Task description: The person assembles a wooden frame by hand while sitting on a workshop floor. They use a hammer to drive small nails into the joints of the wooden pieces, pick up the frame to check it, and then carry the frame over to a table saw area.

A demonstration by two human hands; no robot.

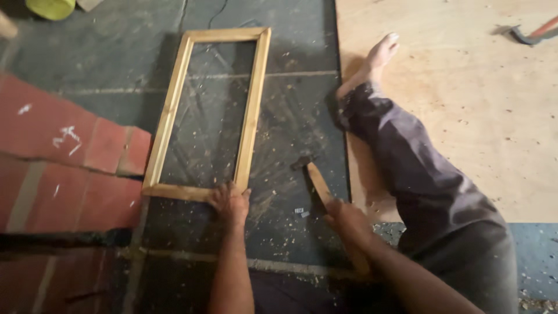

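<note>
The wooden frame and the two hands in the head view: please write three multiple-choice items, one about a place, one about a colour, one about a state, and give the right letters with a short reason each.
1. Where does the left hand rest?
A. on the near right corner of the wooden frame
B. on the plywood sheet
C. on the red bricks

2. What colour is the floor under the frame?
A. white
B. dark grey-green
C. bright yellow

3. What is the state of the right hand?
A. open and empty
B. flat on the floor
C. closed around the handle of a hammer

Answers:
1. A, the fingers lie on the frame's corner nearest the person.
2. B, dark slabs strewn with wood shavings show inside and around the frame.
3. C, the wooden handle runs from the fist up to a dark head.
</note>
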